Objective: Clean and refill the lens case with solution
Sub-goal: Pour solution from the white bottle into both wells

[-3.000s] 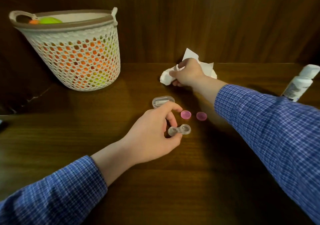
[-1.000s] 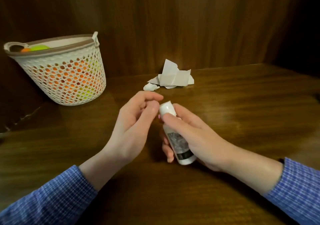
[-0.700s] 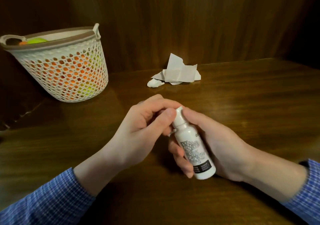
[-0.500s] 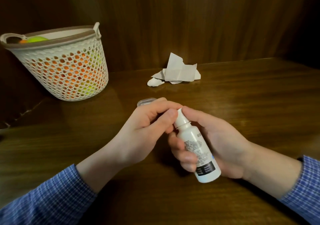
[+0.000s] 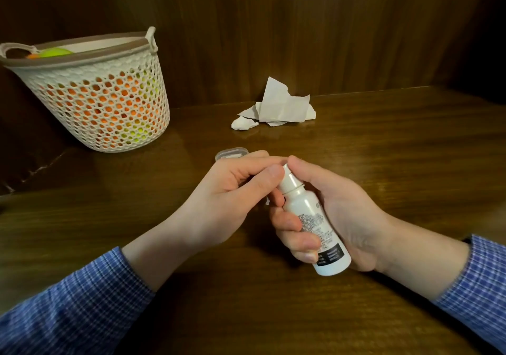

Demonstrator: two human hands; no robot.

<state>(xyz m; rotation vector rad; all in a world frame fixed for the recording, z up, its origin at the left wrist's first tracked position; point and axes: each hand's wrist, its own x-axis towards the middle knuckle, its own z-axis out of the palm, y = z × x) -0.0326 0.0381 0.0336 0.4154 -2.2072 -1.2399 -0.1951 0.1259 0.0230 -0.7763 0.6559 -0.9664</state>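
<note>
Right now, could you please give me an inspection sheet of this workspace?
Surface: dark wooden table, glossy.
Job's things: white solution bottle, tilted, nozzle end up; lens case hidden behind the hands.
Clutter: crumpled tissues at the back; clear plastic container just beyond the left hand.
Grippers: right hand grips the bottle body; left hand has its fingers curled at the nozzle.
Cables: nothing seen.
Surroundings: white mesh basket back left, holding orange and green items; wood-panelled wall.

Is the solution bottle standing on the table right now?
No, the right hand holds the solution bottle tilted, above the table.
</note>
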